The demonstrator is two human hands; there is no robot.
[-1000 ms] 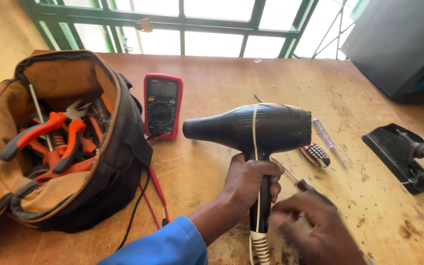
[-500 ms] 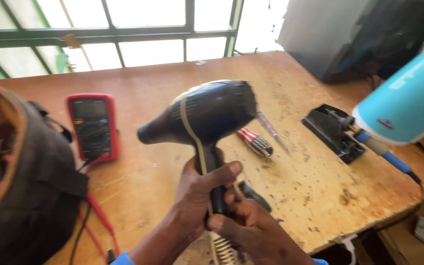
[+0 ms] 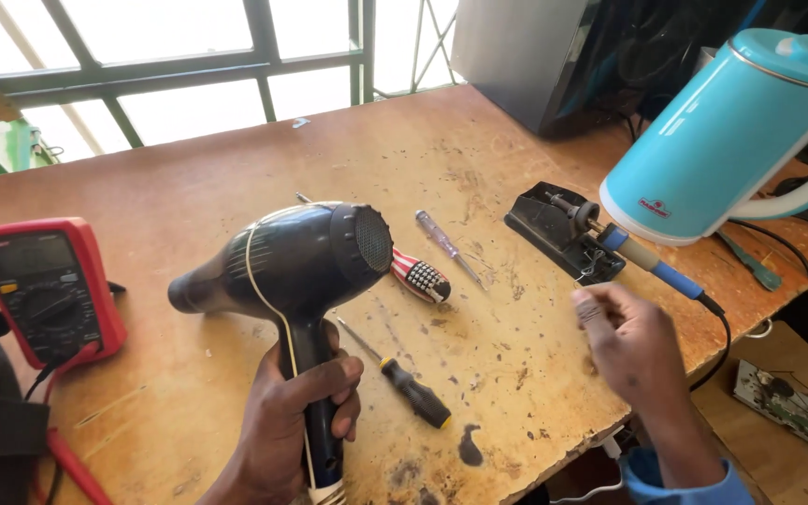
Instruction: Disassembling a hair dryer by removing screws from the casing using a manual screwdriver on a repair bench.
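While daylight comes through a barred window, a stained wooden workbench (image 3: 236, 187) carries one red multimeter (image 3: 44, 285), three screwdrivers, one soldering iron (image 3: 652, 262) on its black stand (image 3: 554, 229) and one turquoise kettle (image 3: 722, 131). Above the bench, the left hand (image 3: 292, 421) is wrapped around the handle of a black hair dryer (image 3: 292, 262). Near the iron, the right hand (image 3: 633, 341) hovers half open, holding nothing.

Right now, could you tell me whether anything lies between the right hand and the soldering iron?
Nothing visible does. The right hand hovers just below the soldering iron resting in its black stand, with only bare table between them.
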